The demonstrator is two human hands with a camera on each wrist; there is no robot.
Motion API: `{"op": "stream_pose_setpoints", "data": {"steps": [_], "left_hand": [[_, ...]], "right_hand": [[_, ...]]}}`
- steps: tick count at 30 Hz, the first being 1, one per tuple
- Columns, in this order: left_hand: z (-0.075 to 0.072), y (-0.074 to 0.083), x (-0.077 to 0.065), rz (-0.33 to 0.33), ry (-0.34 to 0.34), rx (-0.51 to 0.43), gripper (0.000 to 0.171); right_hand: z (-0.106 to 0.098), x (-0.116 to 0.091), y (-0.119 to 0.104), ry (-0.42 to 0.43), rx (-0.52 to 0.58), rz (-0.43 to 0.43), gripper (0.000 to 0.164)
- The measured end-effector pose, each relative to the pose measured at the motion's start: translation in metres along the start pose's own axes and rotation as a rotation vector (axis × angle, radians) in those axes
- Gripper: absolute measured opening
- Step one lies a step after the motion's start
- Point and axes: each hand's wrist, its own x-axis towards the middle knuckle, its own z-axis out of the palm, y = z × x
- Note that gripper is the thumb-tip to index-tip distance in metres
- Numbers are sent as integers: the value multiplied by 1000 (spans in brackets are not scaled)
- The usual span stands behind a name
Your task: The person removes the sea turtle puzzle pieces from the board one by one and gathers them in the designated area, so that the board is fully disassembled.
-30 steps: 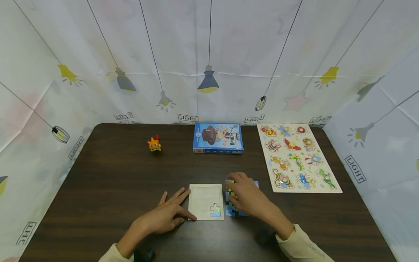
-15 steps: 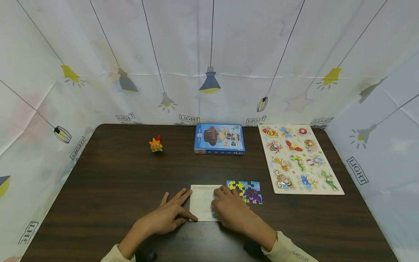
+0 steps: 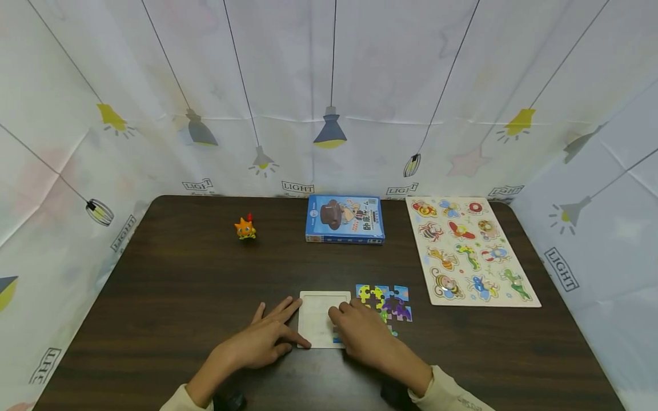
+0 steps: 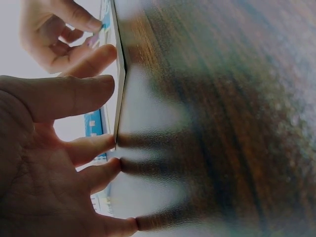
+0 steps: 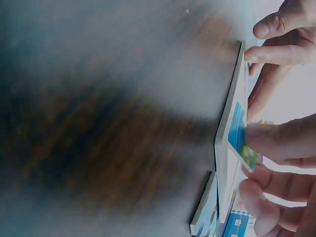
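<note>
My left hand [image 3: 262,341] lies with its fingers spread at the left side of a pale square puzzle tray [image 3: 315,319], touching its rim. My right hand [image 3: 365,337] is over the tray's right part, thumb and fingers curled. In the right wrist view it pinches a blue and green jigsaw piece [image 5: 237,126] that sits tilted at the tray's near right corner. From the head view that piece is mostly hidden under the hand. Just right of the tray are several loose jigsaw pieces [image 3: 396,308], blue, yellow and purple, partly covered by the right hand.
A blue box [image 3: 344,220] lies at the back middle of the dark table [image 3: 180,285]. A small orange toy figure [image 3: 245,229] stands to its left. At the right is a large board of insect pictures [image 3: 468,251].
My right hand has moved left from the loose pieces onto the tray's right part, then slightly nearer. It now covers the piece in the corner. The left hand has stayed in place.
</note>
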Motion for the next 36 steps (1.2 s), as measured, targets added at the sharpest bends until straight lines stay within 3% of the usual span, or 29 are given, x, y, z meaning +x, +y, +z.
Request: {"op": "stream_pose_setpoints", "data": {"steps": [7,12,18,23,29,36], "left_hand": [[2,-1,-2,-8,-2,-26,39],[4,-1,-1,-15,-9,-25,38],[-1,10,-1,-87,-35,1,37],[-1,13,-2,-85,-25,18,35],[-4,14,-1,-83,-25,24,36],[-5,12,-2,-41,-7,5,35]], "right_hand": [[-2,-3,7,30,361,34,24],[-20,-14,34,42,531,63,24],[-42,-40,83,-53,588,164,20],[-49,-60,110,-114,627,180,24],[-35,-71,116,-156,618,147,28],[-25,-69,110,-94,491,165,28]]}}
